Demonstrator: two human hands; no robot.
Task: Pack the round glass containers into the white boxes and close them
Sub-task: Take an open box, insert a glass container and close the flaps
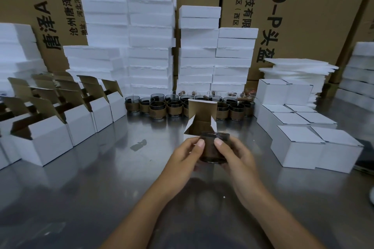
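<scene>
A round dark glass container with a brown band is held between both hands above the steel table. My left hand grips its left side with the thumb near the rim. My right hand grips its right side, thumb on the front. Directly behind the container stands an open white box with its brown-lined lid flap raised. Whether my left hand also touches this box I cannot tell. Several more glass containers stand in rows at the back of the table.
Open white boxes with raised flaps line the left. Closed white boxes are stacked at the right. White foam blocks tower behind, against brown cartons. A small dark scrap lies on the steel table.
</scene>
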